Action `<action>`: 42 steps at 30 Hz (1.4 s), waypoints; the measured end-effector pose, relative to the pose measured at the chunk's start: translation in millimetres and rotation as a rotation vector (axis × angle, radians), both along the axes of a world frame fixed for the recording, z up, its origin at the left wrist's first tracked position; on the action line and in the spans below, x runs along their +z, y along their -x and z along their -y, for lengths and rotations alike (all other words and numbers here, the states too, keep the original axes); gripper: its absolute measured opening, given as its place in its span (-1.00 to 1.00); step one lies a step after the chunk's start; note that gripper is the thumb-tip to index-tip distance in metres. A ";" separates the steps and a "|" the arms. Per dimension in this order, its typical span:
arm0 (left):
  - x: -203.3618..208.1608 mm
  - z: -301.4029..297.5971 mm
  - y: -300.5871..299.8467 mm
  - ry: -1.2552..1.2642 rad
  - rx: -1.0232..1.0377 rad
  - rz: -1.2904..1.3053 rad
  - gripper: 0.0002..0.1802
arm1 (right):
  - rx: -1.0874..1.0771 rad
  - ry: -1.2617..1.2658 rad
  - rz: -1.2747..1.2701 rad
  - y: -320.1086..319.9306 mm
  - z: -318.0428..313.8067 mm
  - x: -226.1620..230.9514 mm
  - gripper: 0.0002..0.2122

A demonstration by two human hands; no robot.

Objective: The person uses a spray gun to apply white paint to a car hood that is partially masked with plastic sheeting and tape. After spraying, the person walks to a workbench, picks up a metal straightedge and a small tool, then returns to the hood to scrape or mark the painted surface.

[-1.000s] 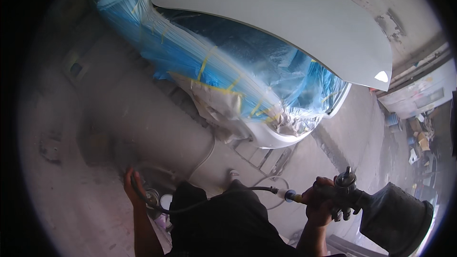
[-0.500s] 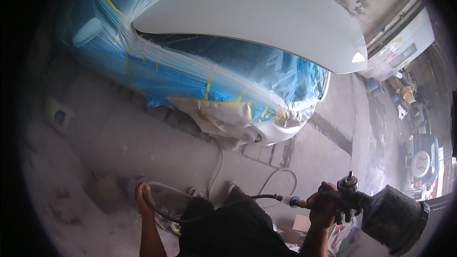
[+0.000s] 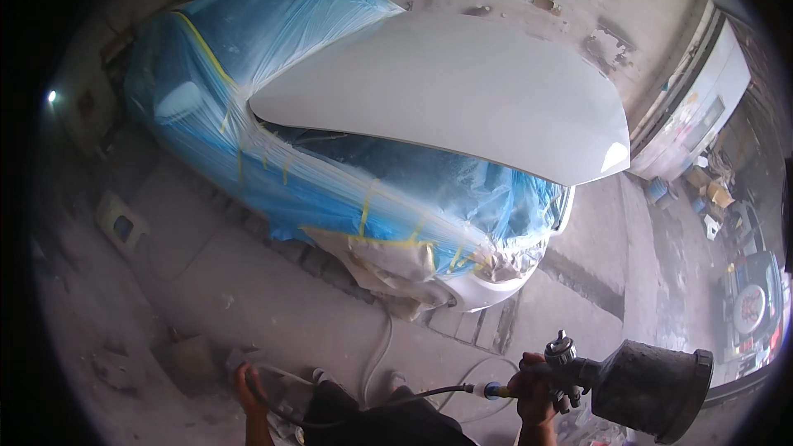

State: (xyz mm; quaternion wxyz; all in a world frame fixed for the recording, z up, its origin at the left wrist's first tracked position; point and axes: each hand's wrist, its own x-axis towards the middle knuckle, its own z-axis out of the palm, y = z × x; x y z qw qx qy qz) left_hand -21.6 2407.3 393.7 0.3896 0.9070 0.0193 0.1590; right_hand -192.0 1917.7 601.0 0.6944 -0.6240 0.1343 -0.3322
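Note:
In my right hand is a dark spray gun, its fingers wrapped around the handle. The gun's large grey paint cup points to the right. From the gun's handle a dark air hose runs left across my legs. My left hand is closed around that hose at the lower left. Ahead stands a car masked in blue plastic sheeting and yellow tape. Its pale grey hood is raised above the covered engine bay.
The hose loops over the dusty concrete floor near my feet. A floor grate lies by the car's front. Buckets and boxes sit at the right, near a parked vehicle with a spare wheel. A white panel stands at left.
The view has tilted up, so the car and hood appear lower and more wall shows. My right hand with the spray gun appears lower and slightly further left in the picture.

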 end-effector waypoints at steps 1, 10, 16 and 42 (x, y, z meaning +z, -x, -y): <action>-2.2 -5.2 -4.1 -0.012 0.008 -0.009 -0.70 | -0.010 -0.006 -0.002 -3.3 -2.5 0.9 -0.41; -15.9 -39.4 -79.2 -0.034 0.009 -0.074 -0.68 | -0.066 -0.018 -0.065 -61.6 -52.2 -1.2 -0.40; -18.6 -89.1 -170.3 -0.015 -0.057 -0.103 -0.69 | -0.245 -0.022 -0.061 -130.3 -118.2 -4.1 -0.45; -20.1 -192.7 -426.5 -0.019 -0.127 -0.067 -0.72 | -0.164 -0.009 -0.074 -348.8 -187.9 -13.9 -0.50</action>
